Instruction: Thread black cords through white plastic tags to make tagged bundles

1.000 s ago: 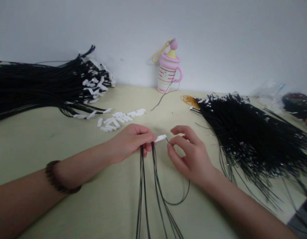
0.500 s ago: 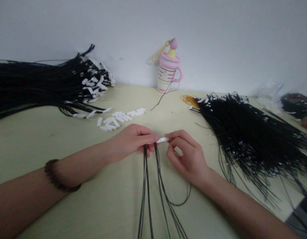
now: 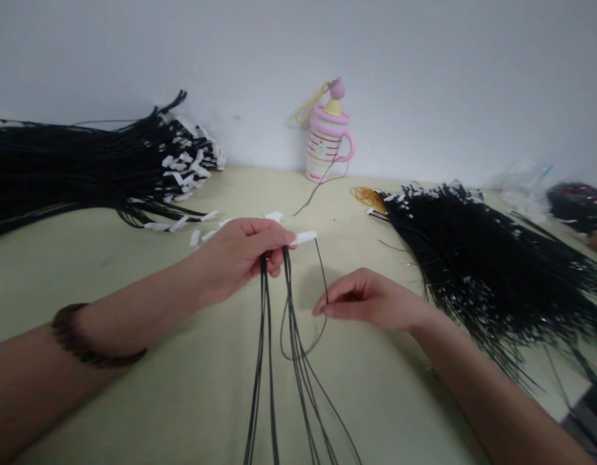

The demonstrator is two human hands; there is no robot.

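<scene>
My left hand [image 3: 247, 258] is closed, its thumb and fingers pinching small white oblong pieces and several thin black cords. One white piece [image 3: 304, 237] sticks out to the right past the thumb. From the grip two groups of black cords [image 3: 293, 323] hang down toward the table's front. A single cord [image 3: 321, 261] runs down from the right end of that white piece to my right hand [image 3: 363, 300], lower and to the right. That hand's thumb and fingertips are pinched together at the cord, which loops back left below them.
Loose white pieces [image 3: 195, 238] lie partly behind my left hand. A black cord bundle with white ends [image 3: 85, 161] lies left; another pile [image 3: 482, 245] covers the right side. A pink-lidded cup [image 3: 322, 145] stands by the wall. Yellow-orange bands [image 3: 367, 196] lie right of it.
My left hand has moved up and left with the white pieces and cords. My right hand has drawn away from the white piece, downward, and a single cord now spans between.
</scene>
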